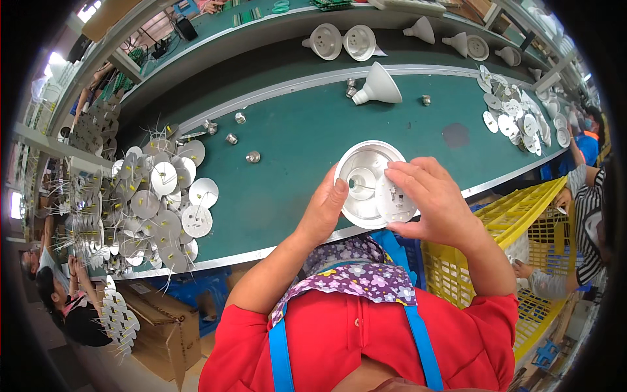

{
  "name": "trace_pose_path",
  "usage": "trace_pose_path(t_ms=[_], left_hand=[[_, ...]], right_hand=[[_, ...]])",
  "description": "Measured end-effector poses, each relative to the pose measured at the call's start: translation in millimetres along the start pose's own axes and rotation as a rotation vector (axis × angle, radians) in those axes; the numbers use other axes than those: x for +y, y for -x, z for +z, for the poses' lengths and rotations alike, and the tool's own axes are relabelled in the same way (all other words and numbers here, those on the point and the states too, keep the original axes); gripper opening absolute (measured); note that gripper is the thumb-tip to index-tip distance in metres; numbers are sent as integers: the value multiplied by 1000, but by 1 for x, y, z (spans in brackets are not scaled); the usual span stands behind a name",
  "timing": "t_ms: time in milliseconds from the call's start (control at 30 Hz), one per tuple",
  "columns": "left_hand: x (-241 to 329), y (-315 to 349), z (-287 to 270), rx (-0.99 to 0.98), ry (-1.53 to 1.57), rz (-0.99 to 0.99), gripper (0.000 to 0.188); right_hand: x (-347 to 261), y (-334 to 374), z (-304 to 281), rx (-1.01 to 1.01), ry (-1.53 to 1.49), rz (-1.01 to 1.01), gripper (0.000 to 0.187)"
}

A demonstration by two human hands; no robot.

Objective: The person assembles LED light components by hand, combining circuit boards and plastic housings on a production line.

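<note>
A white lamp housing, cone-shaped with a silvery inside, is held mouth up just above the table's front edge. My left hand grips its left rim, thumb on the edge. Between the fingers and thumb of my right hand is a round white LED board, tilted over the right part of the opening. A thin wire shows inside the housing, near the hole in its bottom. The undersides of both things are hidden.
Round LED boards with wires are heaped at left; more boards lie at far right. Metal screw caps and a lamp housing are on the green table. Yellow crates and other people are at right.
</note>
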State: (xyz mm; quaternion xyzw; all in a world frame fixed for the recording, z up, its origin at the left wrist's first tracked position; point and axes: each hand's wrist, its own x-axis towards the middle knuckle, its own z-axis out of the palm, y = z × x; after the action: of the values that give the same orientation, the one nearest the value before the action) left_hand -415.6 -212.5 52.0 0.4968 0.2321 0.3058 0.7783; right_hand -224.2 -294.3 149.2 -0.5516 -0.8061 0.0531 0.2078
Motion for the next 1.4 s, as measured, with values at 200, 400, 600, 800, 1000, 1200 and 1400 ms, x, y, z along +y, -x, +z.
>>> trace_pose_path(t_ms=[200,400,600,800,1000,1200,1400], left_hand=[[0,3,5,-47,2,109,69],[0,6,5,-54,36,102,67],[-1,7,8,-71,54,95,67],[-4,9,13,-79,74,24,67],[3,12,19,-56,246,-134,64],[4,9,18,-110,459,-265,55],[1,14,10,56,477,-294,50]], right_hand=[[-5,-5,-1,-73,79,-13,71],[-6,-10,1,-93,96,-27,72],[-11,-13,2,-135,110,-29,72],[-13,-17,1,-189,147,-45,67],[-9,-18,5,-211,136,-97,60],[-5,-20,9,-191,99,-89,55],[5,-13,-2,-47,-135,514,45]])
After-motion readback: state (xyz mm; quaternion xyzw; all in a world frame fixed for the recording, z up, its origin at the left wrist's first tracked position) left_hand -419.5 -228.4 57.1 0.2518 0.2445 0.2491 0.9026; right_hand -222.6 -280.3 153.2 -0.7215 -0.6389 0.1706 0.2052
